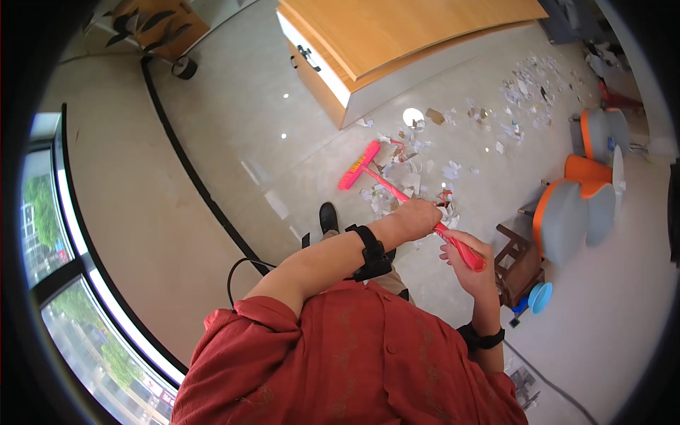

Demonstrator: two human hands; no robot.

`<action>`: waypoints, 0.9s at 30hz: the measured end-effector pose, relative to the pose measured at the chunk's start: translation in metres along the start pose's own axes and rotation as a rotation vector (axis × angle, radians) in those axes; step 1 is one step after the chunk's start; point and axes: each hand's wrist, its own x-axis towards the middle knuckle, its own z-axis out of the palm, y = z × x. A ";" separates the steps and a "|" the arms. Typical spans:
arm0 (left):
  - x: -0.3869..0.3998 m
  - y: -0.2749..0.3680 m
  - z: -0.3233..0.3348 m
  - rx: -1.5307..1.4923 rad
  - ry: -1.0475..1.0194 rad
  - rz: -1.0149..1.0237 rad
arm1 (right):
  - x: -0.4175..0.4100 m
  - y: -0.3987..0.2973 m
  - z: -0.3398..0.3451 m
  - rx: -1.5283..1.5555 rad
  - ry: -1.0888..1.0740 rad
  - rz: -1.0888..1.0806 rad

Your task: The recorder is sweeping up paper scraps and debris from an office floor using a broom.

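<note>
My left hand [417, 220] is wrapped around the red handle of a push broom [390, 188]. Close to the handle's end, my right hand [472, 260] holds it too, with the thumb lying along the top and some fingers partly hidden beneath. The broom's pink head with yellow bristles [359, 165] is tilted at the far end, over the tiled floor [255, 138]. Torn paper scraps [411, 180] lie scattered beside the head and under the handle. Black straps with small devices circle both my forearms.
A wooden-topped cabinet [329, 64] stands ahead. More paper scraps [531, 85] spread at the far right. Orange-and-grey chairs [563, 218], a small brown wooden stool [518, 265] and a blue basin [540, 297] are on the right. A potted plant [184, 68] and windows [58, 212] are left.
</note>
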 end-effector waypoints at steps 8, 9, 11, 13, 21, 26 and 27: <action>0.012 -0.025 -0.016 0.075 0.086 -0.016 | 0.028 0.013 0.010 0.061 0.030 -0.060; 0.018 -0.029 -0.019 0.071 0.082 -0.004 | 0.033 0.014 0.014 0.096 0.049 0.020; 0.025 -0.033 -0.021 0.140 0.027 -0.007 | 0.036 0.016 0.013 0.110 0.093 0.038; 0.030 -0.023 -0.015 0.088 0.018 0.025 | 0.029 0.017 0.012 0.118 0.162 0.058; 0.033 0.021 -0.010 0.107 0.020 0.219 | -0.022 0.003 0.001 0.005 0.293 -0.065; 0.047 0.023 -0.012 0.096 0.140 0.197 | -0.019 0.011 0.016 0.179 0.498 -0.095; 0.049 0.020 -0.013 0.096 0.140 0.198 | -0.010 0.019 0.021 0.173 0.518 -0.152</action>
